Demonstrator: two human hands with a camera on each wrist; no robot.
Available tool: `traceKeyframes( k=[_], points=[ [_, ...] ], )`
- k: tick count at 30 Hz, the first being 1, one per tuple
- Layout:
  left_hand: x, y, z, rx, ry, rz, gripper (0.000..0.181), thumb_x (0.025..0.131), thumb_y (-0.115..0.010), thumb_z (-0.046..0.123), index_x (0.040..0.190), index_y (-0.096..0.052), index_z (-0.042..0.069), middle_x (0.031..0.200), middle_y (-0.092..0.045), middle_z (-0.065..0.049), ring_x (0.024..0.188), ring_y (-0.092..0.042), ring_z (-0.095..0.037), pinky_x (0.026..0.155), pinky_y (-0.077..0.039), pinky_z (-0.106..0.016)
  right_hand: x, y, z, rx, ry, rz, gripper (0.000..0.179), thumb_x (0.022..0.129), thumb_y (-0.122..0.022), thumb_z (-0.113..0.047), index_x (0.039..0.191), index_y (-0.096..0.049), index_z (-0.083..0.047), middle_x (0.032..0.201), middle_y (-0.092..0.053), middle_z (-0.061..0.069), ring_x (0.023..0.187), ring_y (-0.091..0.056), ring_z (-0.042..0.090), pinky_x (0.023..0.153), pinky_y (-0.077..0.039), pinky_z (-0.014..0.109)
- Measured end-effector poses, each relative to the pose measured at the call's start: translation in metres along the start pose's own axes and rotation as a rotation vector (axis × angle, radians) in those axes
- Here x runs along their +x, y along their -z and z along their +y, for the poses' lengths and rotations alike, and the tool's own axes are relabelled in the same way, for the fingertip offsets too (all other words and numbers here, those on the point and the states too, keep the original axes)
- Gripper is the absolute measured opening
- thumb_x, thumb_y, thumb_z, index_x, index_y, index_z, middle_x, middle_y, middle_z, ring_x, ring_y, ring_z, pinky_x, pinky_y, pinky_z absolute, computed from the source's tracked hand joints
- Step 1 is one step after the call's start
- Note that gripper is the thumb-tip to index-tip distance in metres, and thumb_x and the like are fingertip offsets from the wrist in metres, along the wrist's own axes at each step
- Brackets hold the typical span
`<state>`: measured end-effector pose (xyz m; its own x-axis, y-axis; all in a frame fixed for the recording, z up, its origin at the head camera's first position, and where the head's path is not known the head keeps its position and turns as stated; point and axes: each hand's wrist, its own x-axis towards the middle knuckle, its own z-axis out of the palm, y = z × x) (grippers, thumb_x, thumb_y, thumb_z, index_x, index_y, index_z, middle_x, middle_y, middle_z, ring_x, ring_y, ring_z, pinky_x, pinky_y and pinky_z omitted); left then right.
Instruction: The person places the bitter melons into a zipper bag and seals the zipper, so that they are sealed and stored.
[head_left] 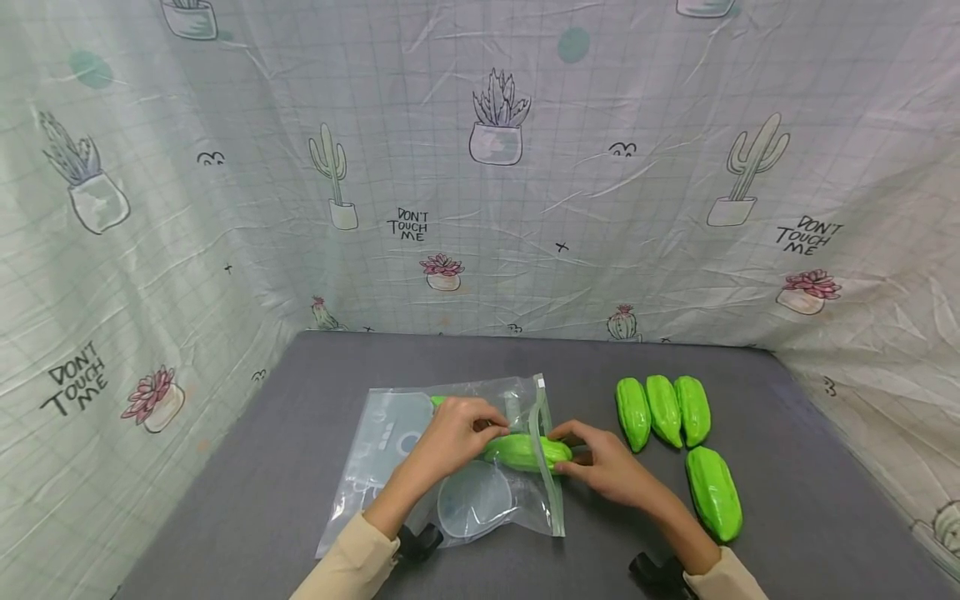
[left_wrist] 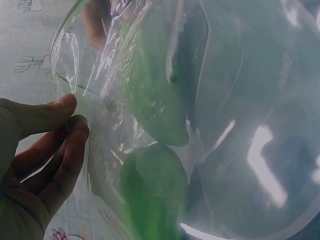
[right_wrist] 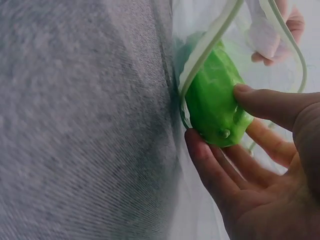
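A clear zip bag (head_left: 532, 500) lies on the dark tabletop, its green-edged mouth facing right. My left hand (head_left: 453, 429) reaches over the bag and pinches its film between thumb and fingertips, as the left wrist view shows. At the mouth, my right hand (head_left: 603, 458) holds the end of a shiny green ridged gourd (right_wrist: 215, 95), thumb on one side and fingers on the other. Most of that gourd is inside the bag, with its stubby tip at the opening. Another green gourd (head_left: 437, 400) shows inside the bag, partly hidden behind my left hand.
Three green gourds (head_left: 663, 410) lie side by side at the right of the table (head_left: 247, 492). A single gourd (head_left: 714, 493) sits nearer me, close to my right forearm. A patterned cloth (head_left: 555, 192) hangs behind and along both sides.
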<state>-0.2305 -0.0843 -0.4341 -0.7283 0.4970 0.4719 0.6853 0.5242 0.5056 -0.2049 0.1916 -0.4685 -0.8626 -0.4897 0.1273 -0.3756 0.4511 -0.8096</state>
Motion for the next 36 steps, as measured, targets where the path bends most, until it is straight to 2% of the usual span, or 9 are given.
traceKeyframes(
  k=[8,14,20,29,33,36],
  points=[
    [0.000,-0.001,-0.001,0.012,-0.005,0.002,0.004,0.087,-0.082,0.012,0.091,-0.083,0.011,0.084,-0.079,0.001,0.071,-0.069,-0.005,0.067,-0.054,-0.016,-0.001,-0.004,0.002,-0.026,0.008,0.032,0.028,0.091,-0.080,-0.026,0.110,-0.063,-0.014,0.114,-0.068,0.006,0.103,-0.071,0.024,0.081,-0.061,0.028],
    [0.000,-0.002,-0.002,0.005,0.007,-0.008,0.005,0.088,-0.081,0.012,0.092,-0.083,0.010,0.085,-0.079,0.001,0.072,-0.069,-0.006,0.068,-0.054,-0.016,0.000,-0.006,0.004,-0.038,0.034,0.031,0.025,0.092,-0.079,-0.027,0.110,-0.067,-0.018,0.111,-0.067,0.004,0.102,-0.070,0.020,0.081,-0.061,0.026],
    [0.000,-0.002,-0.001,0.008,0.007,-0.012,0.004,0.088,-0.081,0.012,0.092,-0.083,0.010,0.085,-0.079,0.001,0.071,-0.068,-0.005,0.067,-0.054,-0.015,0.000,-0.006,0.004,0.002,0.041,0.027,0.025,0.093,-0.077,-0.015,0.117,-0.070,-0.015,0.115,-0.068,0.008,0.107,-0.071,0.026,0.087,-0.061,0.025],
    [0.001,-0.001,0.000,0.001,0.001,-0.019,0.004,0.088,-0.081,0.011,0.091,-0.083,0.010,0.084,-0.079,0.000,0.070,-0.068,-0.005,0.067,-0.053,-0.015,-0.002,-0.005,0.003,0.072,0.075,-0.045,0.035,0.094,-0.068,0.006,0.129,-0.066,-0.001,0.127,-0.067,0.022,0.116,-0.069,0.040,0.096,-0.060,0.033],
    [0.001,-0.002,0.000,0.000,0.000,-0.018,0.004,0.088,-0.081,0.011,0.092,-0.083,0.010,0.084,-0.079,0.000,0.070,-0.068,-0.005,0.067,-0.054,-0.015,-0.002,-0.002,0.002,0.075,0.086,-0.058,0.037,0.094,-0.068,0.006,0.131,-0.065,0.000,0.129,-0.066,0.022,0.118,-0.068,0.042,0.097,-0.060,0.034],
    [0.000,-0.002,0.000,-0.005,0.005,-0.014,0.004,0.088,-0.081,0.011,0.091,-0.083,0.009,0.084,-0.078,0.000,0.070,-0.068,-0.005,0.066,-0.054,-0.015,-0.003,0.006,0.000,0.055,0.079,-0.036,0.035,0.096,-0.067,0.002,0.131,-0.064,-0.001,0.129,-0.066,0.022,0.118,-0.067,0.043,0.096,-0.060,0.036]
  ],
)
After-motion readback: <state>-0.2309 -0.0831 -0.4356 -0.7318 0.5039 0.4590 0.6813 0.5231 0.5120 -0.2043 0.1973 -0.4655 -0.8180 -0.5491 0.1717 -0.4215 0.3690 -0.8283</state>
